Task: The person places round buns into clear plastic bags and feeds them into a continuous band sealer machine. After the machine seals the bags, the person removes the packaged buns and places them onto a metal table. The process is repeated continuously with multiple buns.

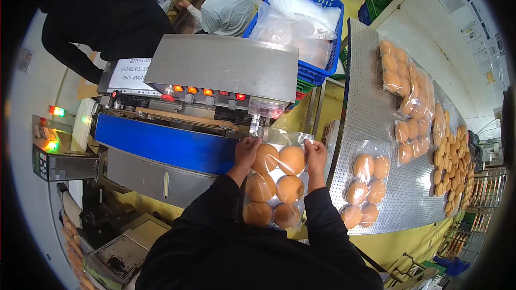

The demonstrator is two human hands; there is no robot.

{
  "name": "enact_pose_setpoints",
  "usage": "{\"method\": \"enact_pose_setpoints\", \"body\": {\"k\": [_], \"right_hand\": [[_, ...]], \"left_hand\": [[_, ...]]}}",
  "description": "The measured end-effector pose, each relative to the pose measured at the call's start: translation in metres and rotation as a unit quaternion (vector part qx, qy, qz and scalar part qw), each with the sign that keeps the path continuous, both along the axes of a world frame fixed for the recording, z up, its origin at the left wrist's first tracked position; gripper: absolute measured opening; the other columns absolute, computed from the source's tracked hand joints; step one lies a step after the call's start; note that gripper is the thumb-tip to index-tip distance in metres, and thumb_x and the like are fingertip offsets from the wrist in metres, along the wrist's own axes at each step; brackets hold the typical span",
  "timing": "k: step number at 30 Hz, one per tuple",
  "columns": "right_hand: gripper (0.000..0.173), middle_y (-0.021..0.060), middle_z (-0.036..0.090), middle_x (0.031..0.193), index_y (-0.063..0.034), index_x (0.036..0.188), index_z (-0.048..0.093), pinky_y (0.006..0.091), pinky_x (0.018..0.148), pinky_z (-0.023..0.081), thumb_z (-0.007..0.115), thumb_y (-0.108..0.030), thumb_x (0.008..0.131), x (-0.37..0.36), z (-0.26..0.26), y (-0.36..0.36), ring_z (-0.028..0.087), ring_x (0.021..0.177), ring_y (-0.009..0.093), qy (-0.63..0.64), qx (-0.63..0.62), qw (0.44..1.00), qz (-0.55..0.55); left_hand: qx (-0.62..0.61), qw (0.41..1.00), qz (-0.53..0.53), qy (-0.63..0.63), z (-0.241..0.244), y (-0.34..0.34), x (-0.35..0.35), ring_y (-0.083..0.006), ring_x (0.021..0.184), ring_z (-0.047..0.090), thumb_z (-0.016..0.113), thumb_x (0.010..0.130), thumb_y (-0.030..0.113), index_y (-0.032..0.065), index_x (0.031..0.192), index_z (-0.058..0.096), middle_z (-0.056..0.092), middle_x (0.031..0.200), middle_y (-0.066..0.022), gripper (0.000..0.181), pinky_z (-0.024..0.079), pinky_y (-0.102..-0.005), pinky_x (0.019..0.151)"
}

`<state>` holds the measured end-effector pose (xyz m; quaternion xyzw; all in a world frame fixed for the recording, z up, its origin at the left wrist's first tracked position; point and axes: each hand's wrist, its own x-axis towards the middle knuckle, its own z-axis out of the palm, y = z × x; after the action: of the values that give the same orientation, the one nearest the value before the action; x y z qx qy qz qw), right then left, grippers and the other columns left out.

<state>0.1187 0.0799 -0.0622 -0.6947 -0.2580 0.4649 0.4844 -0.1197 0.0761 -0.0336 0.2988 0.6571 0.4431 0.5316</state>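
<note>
Between my two hands hangs a clear plastic bag of several round buns [275, 188], its open end upward. My left hand [245, 155] pinches the upper left corner of the bag, beside the right end of a blue conveyor belt [165, 141]. The upper right corner is gripped by my right hand [316, 156]. Just above the bag is the inlet end of a continuous band sealer [221, 66] with a steel housing and lit switches.
A perforated metal table [363, 117] at right bears bagged buns [365, 185] and loose buns [453, 157]. Blue crates [340, 28] with plastic bags stand behind the sealer. One person in black [113, 16] and another in a green hairnet [227, 4] are beyond it.
</note>
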Motion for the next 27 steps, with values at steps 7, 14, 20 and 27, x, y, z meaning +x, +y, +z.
{"method": "enact_pose_setpoints", "body": {"k": [7,14,20,27], "right_hand": [[0.015,0.0078,0.064,0.072,-0.0023,0.086,0.060,0.0242,0.055,0.047,0.055,-0.012,0.096,0.008,-0.017,0.006,0.059,0.060,0.013,0.046,0.050,0.998,-0.016],[0.013,0.0106,0.066,0.071,-0.0012,0.089,0.058,0.0259,0.054,0.049,0.054,-0.012,0.096,0.003,-0.010,0.005,0.059,0.056,0.014,0.049,0.045,0.997,-0.042],[0.013,0.0127,0.067,0.073,-0.0007,0.091,0.056,0.0276,0.055,0.050,0.057,-0.013,0.095,-0.003,-0.017,0.010,0.061,0.059,0.016,0.057,0.041,0.996,-0.048],[0.014,0.0083,0.064,0.073,-0.0010,0.087,0.058,0.0260,0.057,0.045,0.055,-0.012,0.095,-0.060,-0.003,0.017,0.056,0.059,0.012,-0.005,0.066,0.997,-0.025]], "left_hand": [[-0.018,0.996,0.082,0.041,-0.013,-0.020,0.013,-0.0147,0.072,0.057,0.069,0.088,0.030,-0.0008,0.089,0.061,0.062,0.078,-0.0063,0.031,0.046,-0.0302,0.067],[-0.041,0.986,0.131,0.092,0.010,-0.033,0.025,-0.0156,0.069,0.055,0.059,0.094,0.023,-0.0007,0.085,0.058,0.059,0.075,-0.0083,0.026,0.044,-0.0322,0.064],[0.033,0.976,0.133,0.166,0.010,-0.022,0.014,-0.0190,0.063,0.057,0.058,0.093,0.020,-0.0017,0.081,0.058,0.061,0.070,-0.0127,0.025,0.045,-0.0355,0.062],[0.059,0.968,0.157,0.185,-0.013,-0.015,-0.042,-0.0211,0.065,0.061,0.058,0.093,0.017,-0.0031,0.081,0.061,0.064,0.071,-0.0142,0.023,0.047,-0.0352,0.063]]}}
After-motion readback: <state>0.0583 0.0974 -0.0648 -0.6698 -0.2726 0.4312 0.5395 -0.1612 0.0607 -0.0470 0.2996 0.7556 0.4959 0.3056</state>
